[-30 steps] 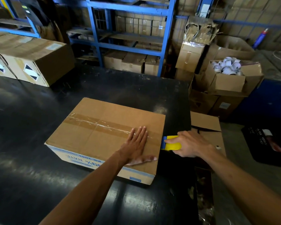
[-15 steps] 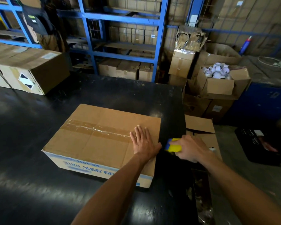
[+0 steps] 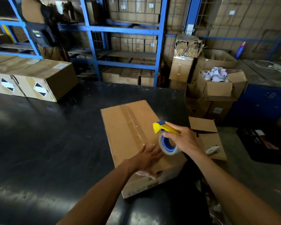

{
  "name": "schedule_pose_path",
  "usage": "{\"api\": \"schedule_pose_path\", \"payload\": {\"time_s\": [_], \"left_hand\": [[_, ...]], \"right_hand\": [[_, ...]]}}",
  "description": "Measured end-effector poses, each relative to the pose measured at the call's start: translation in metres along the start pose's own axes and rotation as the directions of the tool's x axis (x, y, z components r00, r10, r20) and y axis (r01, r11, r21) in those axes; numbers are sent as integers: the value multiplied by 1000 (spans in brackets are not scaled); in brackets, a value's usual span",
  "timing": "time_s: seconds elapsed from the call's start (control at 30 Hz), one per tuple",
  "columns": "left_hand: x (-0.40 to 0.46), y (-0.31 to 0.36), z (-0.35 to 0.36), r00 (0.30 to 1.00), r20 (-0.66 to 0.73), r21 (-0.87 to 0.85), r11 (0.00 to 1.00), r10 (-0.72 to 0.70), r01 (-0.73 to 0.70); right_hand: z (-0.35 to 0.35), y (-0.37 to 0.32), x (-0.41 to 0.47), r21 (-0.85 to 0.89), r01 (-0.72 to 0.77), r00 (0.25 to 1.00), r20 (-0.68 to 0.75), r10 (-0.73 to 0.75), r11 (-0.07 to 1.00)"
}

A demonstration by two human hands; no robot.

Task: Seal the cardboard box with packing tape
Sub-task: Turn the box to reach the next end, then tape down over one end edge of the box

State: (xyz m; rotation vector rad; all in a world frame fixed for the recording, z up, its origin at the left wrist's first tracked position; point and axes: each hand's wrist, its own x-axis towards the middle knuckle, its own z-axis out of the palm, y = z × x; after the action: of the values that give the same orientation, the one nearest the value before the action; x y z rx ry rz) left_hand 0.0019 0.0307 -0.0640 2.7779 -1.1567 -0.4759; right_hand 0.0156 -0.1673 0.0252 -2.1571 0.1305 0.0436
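Since a second ago you've swung the cardboard box (image 3: 133,137) round: its taped seam (image 3: 133,127) now runs away from you instead of across, and the tape dispenser (image 3: 166,137) has come up off the box's right edge into the air above its near right part.

Your left hand (image 3: 146,159) lies flat, fingers spread, on the box's near end, thumb hooked over the edge; nothing is grasped. Your right hand (image 3: 183,138) is clenched round the dispenser's yellow handle. The box sits toward the right side of the black table (image 3: 47,143), its near right corner close to the table edge.

Risks:
- Another turn could push that corner off the edge.
- The loose tape end (can't see it) may curl back on the roll and stick.
- Left fingers are in the path if you tape toward yourself.

Count: one box in work, one dispenser, one roll, one taped seam, two labelled cartons (image 3: 36,78) at far left.
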Motion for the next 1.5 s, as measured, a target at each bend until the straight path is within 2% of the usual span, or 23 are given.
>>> {"api": "schedule_pose_path", "payload": {"time_s": [0.13,0.3,0.37,0.53,0.67,0.77,0.83,0.87,0.9,0.97,1.03,1.07,1.13,1.2,1.27,1.4,1.5], "left_hand": [[-31,-5,9,993,94,74,994,78,-85],[-58,-4,43,995,-71,1,998,70,-70],[-62,-3,49,994,-91,7,998,67,-66],[-65,-2,34,997,33,19,997,71,-71],[-80,-5,28,995,64,49,995,80,-83],[-88,-2,21,994,90,-13,998,60,-59],[-96,2,16,998,12,-210,976,61,-57],[-100,4,15,998,-57,-390,920,30,-50],[-106,6,12,991,-115,-598,801,-64,-18],[-118,10,3,938,-75,-925,375,-339,62],[-130,8,-12,875,53,-998,-66,-481,25],[-137,6,-19,872,107,-969,-247,-477,-16],[-153,4,-31,906,140,-863,-498,-399,-86],[-172,11,-40,942,119,-801,-591,-313,-96],[-183,18,-43,951,130,-811,-581,-282,-61],[-192,13,-47,940,161,-772,-631,-300,-69],[-192,12,-55,903,203,-778,-623,-379,-87]], "right_hand": [[18,-21,-28,43,-9,1000,-3,9,999],[32,-24,-59,124,-71,997,-19,74,990],[36,-20,-71,132,-102,994,-31,107,986],[37,-16,-105,131,-149,986,-53,157,980],[38,-20,-128,210,-141,985,-64,157,968],[43,-29,-137,206,-117,987,-83,137,972],[45,-34,-140,180,-91,991,-85,108,979],[46,-38,-143,169,-71,993,-82,86,983],[46,-40,-146,153,-45,995,-81,58,987],[46,-43,-154,121,32,996,-87,-21,992],[47,-43,-163,56,173,976,-148,-163,983],[49,-43,-168,2,263,946,-197,-257,965],[54,-40,-173,-177,422,862,-225,-454,889],[65,-34,-175,-371,479,826,-116,-552,795],[74,-25,-175,-437,456,852,-37,-522,776],[81,-23,-175,-363,502,834,-38,-551,785],[84,-35,-173,-269,525,824,-79,-562,807]]}}
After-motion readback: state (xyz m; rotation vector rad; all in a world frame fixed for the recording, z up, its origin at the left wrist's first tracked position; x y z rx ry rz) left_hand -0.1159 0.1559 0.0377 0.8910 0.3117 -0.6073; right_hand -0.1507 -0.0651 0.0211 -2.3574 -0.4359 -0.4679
